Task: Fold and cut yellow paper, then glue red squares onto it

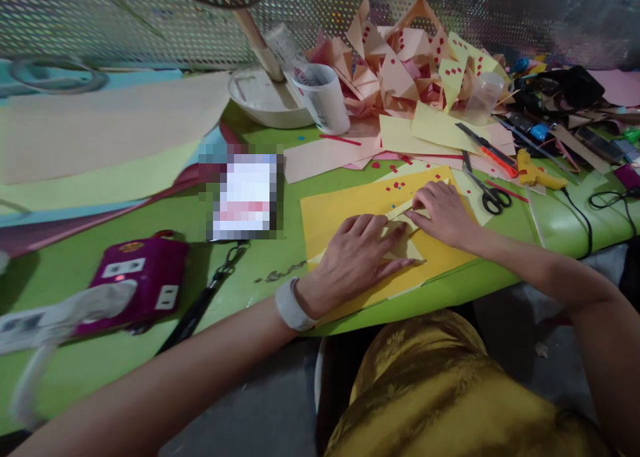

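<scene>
A piece of pale yellow paper lies on a larger deep-yellow sheet near the table's front edge. My left hand, with a pale band at the wrist, rests on the pale paper, its thumb and fingers apart. At the paper's far edge, my right hand pinches a narrow raised or folded strip between thumb and fingers. The fingers hide part of that edge. Small red paper bits are scattered on the deep-yellow sheet just beyond my hands.
Scissors, a utility knife and a yellow glue gun lie to the right. Folded paper shapes pile up behind, beside a white cup and a fan base. Leftward are a phone and a purple power socket.
</scene>
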A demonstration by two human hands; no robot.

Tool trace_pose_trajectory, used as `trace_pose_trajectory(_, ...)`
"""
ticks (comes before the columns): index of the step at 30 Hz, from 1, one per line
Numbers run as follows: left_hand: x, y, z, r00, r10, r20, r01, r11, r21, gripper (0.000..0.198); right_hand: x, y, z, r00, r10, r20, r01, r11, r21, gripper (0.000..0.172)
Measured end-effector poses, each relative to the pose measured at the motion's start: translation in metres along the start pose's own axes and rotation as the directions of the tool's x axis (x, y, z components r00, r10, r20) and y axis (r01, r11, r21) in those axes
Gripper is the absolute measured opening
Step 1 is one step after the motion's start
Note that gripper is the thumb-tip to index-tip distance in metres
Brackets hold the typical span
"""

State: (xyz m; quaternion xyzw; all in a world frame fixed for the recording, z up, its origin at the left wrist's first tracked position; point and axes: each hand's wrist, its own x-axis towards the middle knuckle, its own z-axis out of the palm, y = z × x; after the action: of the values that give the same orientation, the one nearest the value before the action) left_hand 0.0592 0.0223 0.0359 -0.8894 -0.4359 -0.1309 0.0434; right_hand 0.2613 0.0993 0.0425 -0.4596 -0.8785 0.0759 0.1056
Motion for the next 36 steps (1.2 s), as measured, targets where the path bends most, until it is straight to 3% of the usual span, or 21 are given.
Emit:
trace_pose_trajectory(5,0.004,0.002,-0.005,0.999,0.008,0.05,-0.011,0.997,0.07,0.063,-0.003,-0.002,-0.007,1.0,0.006,0.022,-0.005,0.999,-0.043,0.033)
trace_pose_trajectory(11,0.004,-0.001,-0.005,0.999,0.032,0.033,-0.034,0.997,0.064,0.06,-0.012,0.0,0.001,1.0,0.012,-0.013,-0.013,0.988,-0.156,0.044)
trace_pose_trajectory(18,0.002,-0.002,-0.002,1.0,0.007,0.006,-0.007,0.998,-0.059,0.053,-0.022,0.011,-0.001,0.996,0.085,-0.021,-0.086,0.992,-0.088,0.035)
trace_pose_trajectory(22,0.001,-0.005,0.0,0.998,0.058,-0.022,-0.06,0.996,-0.07,0.054,-0.022,0.014,-0.003,0.993,0.116,-0.001,-0.116,0.992,-0.044,0.033)
trace_pose_trajectory(30,0.02,-0.014,-0.001,0.976,0.21,0.057,-0.203,0.973,-0.105,0.062,-0.02,0.015,-0.005,0.993,0.12,0.021,-0.12,0.993,-0.025,0.035)
trace_pose_trajectory(36,0.027,-0.011,-0.004,0.975,0.207,0.081,-0.195,0.971,-0.141,0.062,-0.02,0.016,-0.003,0.994,0.106,0.005,-0.105,0.994,-0.029,0.032)
